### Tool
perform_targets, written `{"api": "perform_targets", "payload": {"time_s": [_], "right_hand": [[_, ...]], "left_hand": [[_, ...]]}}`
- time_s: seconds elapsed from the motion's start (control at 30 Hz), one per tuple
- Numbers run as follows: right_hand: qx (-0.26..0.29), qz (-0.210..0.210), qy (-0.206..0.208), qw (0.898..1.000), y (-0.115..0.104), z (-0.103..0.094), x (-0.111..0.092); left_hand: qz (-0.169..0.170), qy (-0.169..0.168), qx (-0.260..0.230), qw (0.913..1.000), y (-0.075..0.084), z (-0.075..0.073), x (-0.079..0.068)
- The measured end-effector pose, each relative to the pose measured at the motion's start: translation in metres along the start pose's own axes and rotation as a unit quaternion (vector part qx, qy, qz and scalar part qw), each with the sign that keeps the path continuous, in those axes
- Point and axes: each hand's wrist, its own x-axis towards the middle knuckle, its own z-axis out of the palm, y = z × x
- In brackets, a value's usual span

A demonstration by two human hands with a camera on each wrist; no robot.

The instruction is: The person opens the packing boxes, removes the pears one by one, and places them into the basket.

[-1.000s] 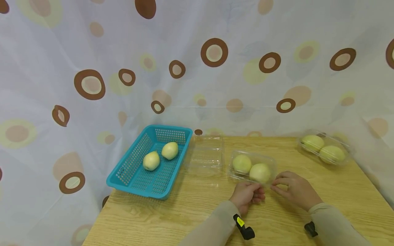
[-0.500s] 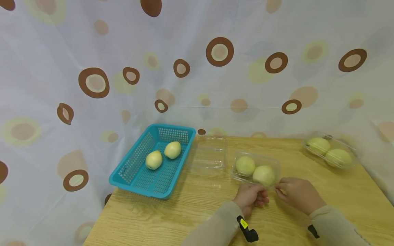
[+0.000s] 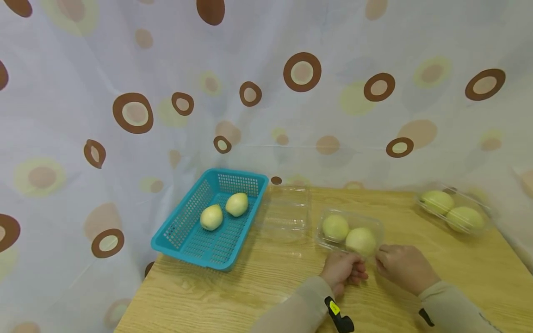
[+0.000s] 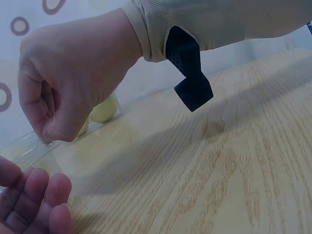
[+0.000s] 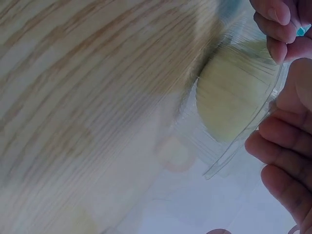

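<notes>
A clear plastic clamshell box [image 3: 376,223] holding two pale yellow-green pears [image 3: 335,226] sits on the table in front of me. My left hand [image 3: 343,270] pinches its near edge, the palm partly turned up and the other fingers loosely curled. Close beside it, my right hand [image 3: 405,268] pinches the edge at the near right corner between thumb and curled forefinger. Seen from the right wrist, both hands meet at the thin plastic rim [image 5: 243,139], with one pear [image 5: 234,92] behind the clear wall. Whether the lid is fully pressed down is hard to tell.
A blue perforated basket [image 3: 176,255] with two pears [image 3: 211,217] stands at the left. Next to it lies an open clear box [image 3: 287,217]. Another clear box with two pears [image 3: 465,219] is at the back right. A patterned curtain [image 3: 266,92] hangs behind the table [image 3: 208,300].
The whole scene shifts slightly right as the head view turns. My right hand's fingers have closed onto the box's near right corner; the left hand stays at the near edge.
</notes>
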Motion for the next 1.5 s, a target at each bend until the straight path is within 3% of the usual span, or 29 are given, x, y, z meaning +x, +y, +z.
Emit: {"api": "perform_targets", "payload": {"time_s": [0.53,0.9,1.5], "right_hand": [[-0.01,-0.044,0.029,0.999,0.004,0.004,0.002],[-0.014,-0.033,0.024,0.999,-0.001,0.006,-0.001],[-0.022,-0.02,0.058,0.998,-0.004,0.011,-0.004]], "left_hand": [[-0.001,0.008,0.022,0.9997,0.001,0.0,-0.001],[-0.004,0.009,0.027,0.9996,-0.001,-0.001,0.0],[-0.005,0.014,0.029,0.9995,0.007,-0.001,-0.008]]}}
